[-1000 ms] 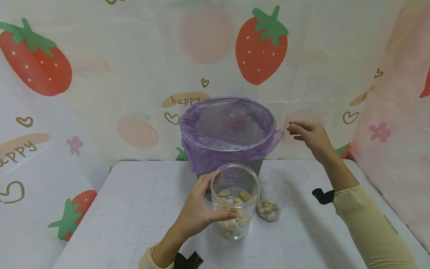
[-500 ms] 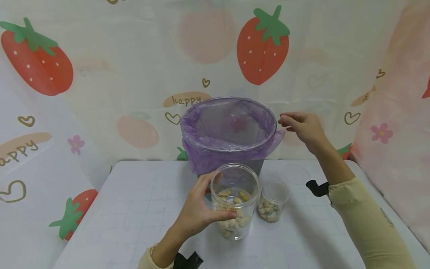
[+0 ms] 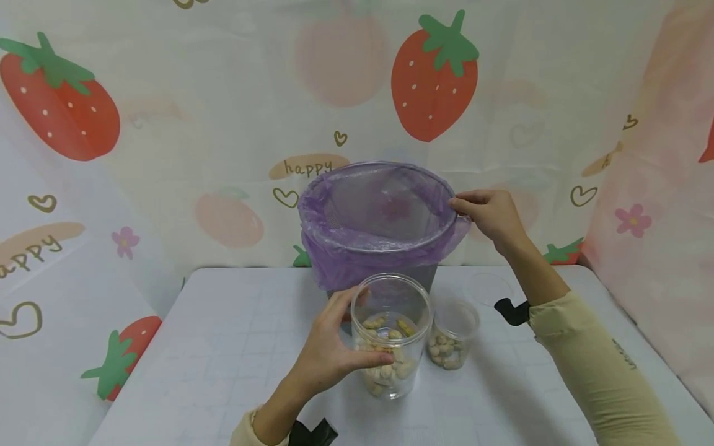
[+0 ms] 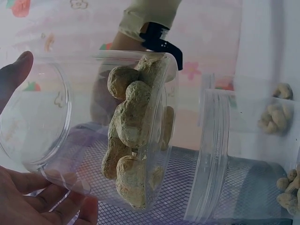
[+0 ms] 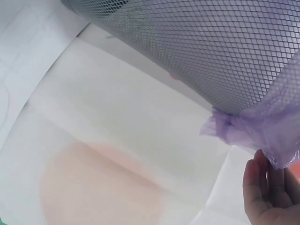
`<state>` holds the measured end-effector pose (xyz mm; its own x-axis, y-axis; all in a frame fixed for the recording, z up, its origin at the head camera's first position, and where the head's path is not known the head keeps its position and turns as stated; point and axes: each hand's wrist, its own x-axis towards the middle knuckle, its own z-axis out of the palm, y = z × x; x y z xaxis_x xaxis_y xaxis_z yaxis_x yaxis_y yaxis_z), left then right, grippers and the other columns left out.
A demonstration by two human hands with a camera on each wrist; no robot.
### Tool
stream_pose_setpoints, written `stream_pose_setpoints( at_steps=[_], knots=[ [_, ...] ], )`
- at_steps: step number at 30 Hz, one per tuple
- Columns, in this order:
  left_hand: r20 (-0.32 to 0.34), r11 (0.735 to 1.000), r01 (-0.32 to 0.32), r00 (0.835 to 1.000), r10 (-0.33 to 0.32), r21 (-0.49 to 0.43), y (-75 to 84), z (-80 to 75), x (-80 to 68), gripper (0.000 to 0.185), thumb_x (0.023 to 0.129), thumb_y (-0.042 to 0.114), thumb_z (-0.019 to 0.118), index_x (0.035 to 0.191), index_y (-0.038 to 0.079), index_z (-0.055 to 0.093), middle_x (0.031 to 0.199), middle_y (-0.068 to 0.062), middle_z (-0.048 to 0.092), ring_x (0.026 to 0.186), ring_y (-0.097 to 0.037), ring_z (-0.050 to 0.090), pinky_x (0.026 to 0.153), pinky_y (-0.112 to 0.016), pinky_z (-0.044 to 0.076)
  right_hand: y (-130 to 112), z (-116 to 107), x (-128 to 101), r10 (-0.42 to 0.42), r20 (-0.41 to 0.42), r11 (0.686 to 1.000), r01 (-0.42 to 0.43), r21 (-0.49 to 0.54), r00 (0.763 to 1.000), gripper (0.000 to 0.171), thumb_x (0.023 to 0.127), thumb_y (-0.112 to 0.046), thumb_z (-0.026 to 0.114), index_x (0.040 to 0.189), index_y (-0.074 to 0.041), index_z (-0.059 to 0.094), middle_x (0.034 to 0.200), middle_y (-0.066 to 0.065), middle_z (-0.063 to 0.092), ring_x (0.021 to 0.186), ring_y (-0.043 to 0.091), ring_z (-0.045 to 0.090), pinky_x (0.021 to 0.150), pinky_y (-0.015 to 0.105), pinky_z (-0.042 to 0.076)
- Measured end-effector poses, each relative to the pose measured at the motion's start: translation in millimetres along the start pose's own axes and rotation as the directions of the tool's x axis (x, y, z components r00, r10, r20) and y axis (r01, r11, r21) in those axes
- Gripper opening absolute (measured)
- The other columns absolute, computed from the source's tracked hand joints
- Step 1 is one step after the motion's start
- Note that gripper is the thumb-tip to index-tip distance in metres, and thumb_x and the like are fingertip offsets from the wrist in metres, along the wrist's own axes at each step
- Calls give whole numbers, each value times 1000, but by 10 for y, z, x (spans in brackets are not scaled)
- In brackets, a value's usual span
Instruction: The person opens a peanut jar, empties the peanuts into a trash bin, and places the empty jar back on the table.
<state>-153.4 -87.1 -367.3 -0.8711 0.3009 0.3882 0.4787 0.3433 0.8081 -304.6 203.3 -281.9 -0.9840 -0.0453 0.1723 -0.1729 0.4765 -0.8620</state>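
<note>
In the head view my left hand [image 3: 329, 350] grips a clear plastic jar [image 3: 415, 341] at the table's front middle. Unshelled peanuts [image 4: 133, 115] fill its lower part. My right hand [image 3: 493, 217] is at the right side of the mesh trash bin [image 5: 197, 42], and its thumb and index finger pinch the edge of the purple trash bag [image 3: 368, 263] at the rim. The bag lines the bin and hangs over its rim. In the right wrist view those fingertips meet the bag's crumpled hem.
A smaller clear jar [image 3: 465, 322], also with peanuts in it, stands close to the right of the held jar. Behind it on the white table [image 3: 240, 347] lies a faint clear disc [image 3: 491, 289]. A strawberry-print cloth [image 3: 234, 111] hangs behind the bin.
My right hand has come leftward from beside the bin to its rim and now touches the bag there. The left hand and both jars have stayed in place.
</note>
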Motion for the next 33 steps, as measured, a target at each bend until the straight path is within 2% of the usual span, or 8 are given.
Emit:
stream_pose_setpoints(
  at_steps=[6, 12, 17, 23, 33],
  knots=[
    [6, 1000, 7, 1000, -7, -6, -5, 28, 6, 95, 63, 33, 92, 145, 24, 44, 136, 0, 53, 119, -19, 51, 93, -34, 48, 16, 1, -1, 25, 17, 999, -26, 23, 1000, 50, 92, -37, 66, 122, 3, 66, 78, -22, 64, 78, -1, 61, 82, 20, 48],
    [6, 1000, 29, 1000, -29, -5, 6, 22, 4, 96, 63, 31, 92, 145, 22, 43, 138, -3, 52, 121, -19, 50, 94, -36, 47, 28, 8, -1, 24, 7, 999, -25, 48, 1000, 49, 93, -34, 65, 121, 5, 65, 77, -23, 63, 76, -2, 61, 76, 13, 49],
    [-10, 1000, 17, 1000, -17, 0, -7, -7, -11, 97, 63, 29, 92, 146, 21, 43, 137, -4, 52, 122, -21, 51, 94, -35, 47, 29, 13, -10, 25, 4, 998, -26, 58, 1000, 48, 94, -32, 64, 122, 7, 64, 77, -23, 62, 77, -3, 60, 75, 12, 49],
    [-63, 999, 3, 998, -5, -34, -65, -107, -62, 97, 66, 30, 90, 146, 21, 37, 139, -6, 55, 127, -25, 51, 98, -36, 47, 36, 40, 5, 28, 22, 993, -31, 115, 999, 49, 94, -31, 64, 123, 9, 62, 76, -23, 63, 75, -2, 60, 73, 12, 51],
    [-159, 999, -11, 987, 4, -47, -71, -342, -110, 94, 65, 10, 90, 144, 18, 40, 138, -5, 56, 126, -14, 51, 99, -28, 47, 65, 44, 26, 29, 30, 985, -33, 171, 999, 48, 94, -27, 64, 122, 12, 61, 74, -22, 63, 72, -2, 59, 70, 12, 51]
  ],
)
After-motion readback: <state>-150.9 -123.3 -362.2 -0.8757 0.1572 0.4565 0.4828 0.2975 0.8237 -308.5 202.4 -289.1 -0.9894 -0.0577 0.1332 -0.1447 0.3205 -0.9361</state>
